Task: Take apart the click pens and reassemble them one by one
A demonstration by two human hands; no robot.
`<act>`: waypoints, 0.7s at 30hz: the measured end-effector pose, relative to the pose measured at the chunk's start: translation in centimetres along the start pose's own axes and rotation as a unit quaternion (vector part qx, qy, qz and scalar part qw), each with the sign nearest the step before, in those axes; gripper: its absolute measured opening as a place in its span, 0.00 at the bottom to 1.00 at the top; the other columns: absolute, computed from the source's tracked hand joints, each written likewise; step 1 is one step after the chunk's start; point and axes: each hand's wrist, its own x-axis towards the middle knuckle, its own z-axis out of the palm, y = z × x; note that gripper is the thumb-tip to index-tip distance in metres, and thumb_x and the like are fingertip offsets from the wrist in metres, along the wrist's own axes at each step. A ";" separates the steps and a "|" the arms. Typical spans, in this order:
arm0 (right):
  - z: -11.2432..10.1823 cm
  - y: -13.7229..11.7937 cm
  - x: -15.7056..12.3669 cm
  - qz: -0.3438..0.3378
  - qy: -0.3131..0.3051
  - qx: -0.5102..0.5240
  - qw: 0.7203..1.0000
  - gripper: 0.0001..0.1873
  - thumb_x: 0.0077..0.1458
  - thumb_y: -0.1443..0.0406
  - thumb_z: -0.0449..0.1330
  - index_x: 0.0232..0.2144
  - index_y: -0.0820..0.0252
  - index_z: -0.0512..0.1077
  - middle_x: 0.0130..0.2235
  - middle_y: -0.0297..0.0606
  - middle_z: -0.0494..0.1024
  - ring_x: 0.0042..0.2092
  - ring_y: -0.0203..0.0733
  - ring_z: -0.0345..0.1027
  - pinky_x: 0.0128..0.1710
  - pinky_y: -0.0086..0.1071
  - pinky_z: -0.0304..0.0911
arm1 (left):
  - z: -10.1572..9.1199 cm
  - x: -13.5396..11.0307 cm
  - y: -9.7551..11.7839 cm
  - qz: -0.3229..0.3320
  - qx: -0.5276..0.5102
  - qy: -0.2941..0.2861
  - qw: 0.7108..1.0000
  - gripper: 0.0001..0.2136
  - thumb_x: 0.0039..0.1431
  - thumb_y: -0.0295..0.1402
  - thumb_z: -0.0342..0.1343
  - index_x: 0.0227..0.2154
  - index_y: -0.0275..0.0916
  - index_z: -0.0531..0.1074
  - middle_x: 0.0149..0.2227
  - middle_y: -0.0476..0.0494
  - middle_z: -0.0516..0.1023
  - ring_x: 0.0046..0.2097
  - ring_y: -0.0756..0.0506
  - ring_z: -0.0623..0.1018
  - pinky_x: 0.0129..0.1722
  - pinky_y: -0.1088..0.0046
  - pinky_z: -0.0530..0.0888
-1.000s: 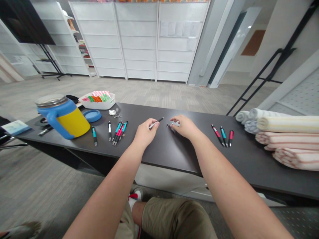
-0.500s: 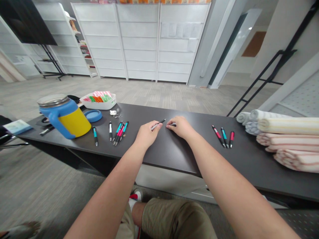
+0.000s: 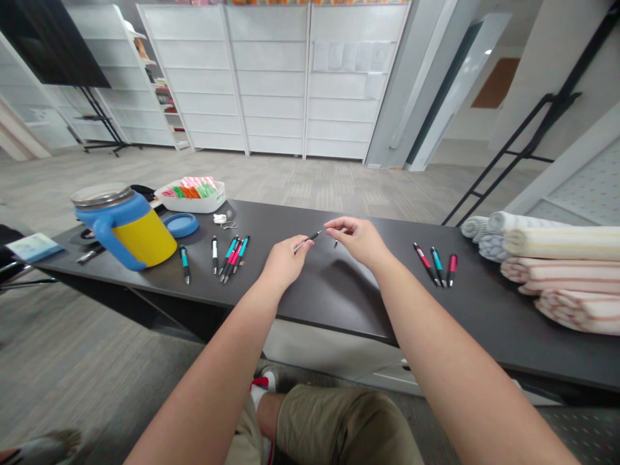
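Note:
My left hand (image 3: 285,261) is closed around a slim pen (image 3: 307,240), its dark pointed end toward the right and most of its barrel hidden by my fingers. Just right of that tip, my right hand (image 3: 357,237) is held above the dark table with thumb and fingertips pinched together. What sits in the pinch is too small to make out. A small dark piece (image 3: 336,244) shows below those fingers; whether they hold it I cannot tell. Left of my hands lies a group of turquoise and red pens (image 3: 234,258), beside a white pen (image 3: 214,255) and a turquoise pen (image 3: 185,265).
Three more pens (image 3: 436,266) lie to the right, before a stack of rolled towels (image 3: 571,271). At the left stand a blue and yellow mug (image 3: 130,226), a blue lid (image 3: 181,225) and a white basket (image 3: 203,205) of colourful packets. The table's (image 3: 334,323) near edge runs below my forearms.
My right hand has risen a little off the table and its fingers have shifted, with the thumb and fingertips now near the pen's tip. My left hand has barely moved with the pen.

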 end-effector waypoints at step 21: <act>0.2 0.9 0.1 -0.043 -0.073 -0.125 0.988 0.18 0.63 0.51 0.61 0.31 0.57 0.80 0.29 0.35 0.79 0.30 0.39 0.65 0.33 0.33 0.57 | 0.1 -0.1 0.4 0.044 0.026 -0.044 0.998 0.14 0.71 0.40 0.50 0.44 0.44 0.80 0.46 0.45 0.85 0.49 0.43 0.81 0.51 0.69 0.73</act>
